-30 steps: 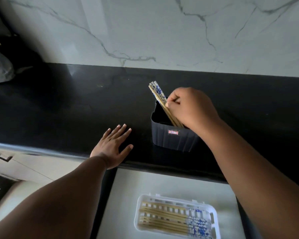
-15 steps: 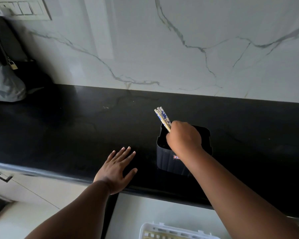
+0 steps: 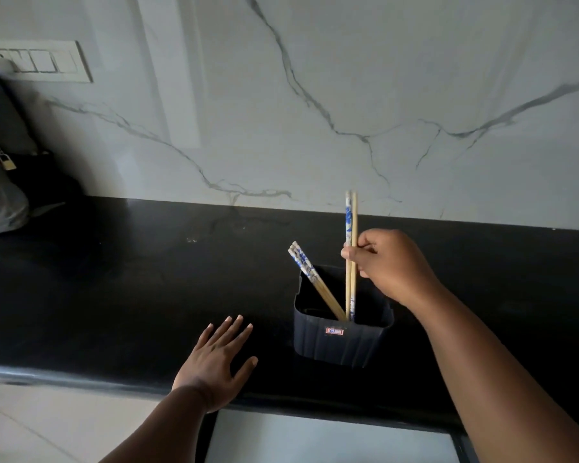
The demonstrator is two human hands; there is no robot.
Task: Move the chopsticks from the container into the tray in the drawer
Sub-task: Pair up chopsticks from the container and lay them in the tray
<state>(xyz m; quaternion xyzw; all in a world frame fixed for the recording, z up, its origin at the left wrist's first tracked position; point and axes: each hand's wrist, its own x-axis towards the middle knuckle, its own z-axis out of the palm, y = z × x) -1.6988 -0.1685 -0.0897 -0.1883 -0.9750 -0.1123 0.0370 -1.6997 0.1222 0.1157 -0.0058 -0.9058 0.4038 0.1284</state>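
Observation:
A dark ribbed container (image 3: 343,342) stands on the black countertop near its front edge. My right hand (image 3: 388,264) is shut on a pair of chopsticks (image 3: 351,222), held upright, their lower ends still inside the container. A few more chopsticks (image 3: 306,270) with blue-patterned tops lean to the left in the container. My left hand (image 3: 216,364) lies flat and open on the counter, left of the container. The open drawer (image 3: 331,439) shows at the bottom edge; its tray is out of view.
The black countertop (image 3: 131,279) stretches left and right under a white marble wall. A grey bag (image 3: 0,202) sits at the far left of the counter. A switch plate (image 3: 37,61) is on the wall at upper left.
My right hand has lifted two chopsticks upward out of the bunch in the container. The camera has tilted up, so the tray in the drawer has dropped out of view. My left hand has stayed put.

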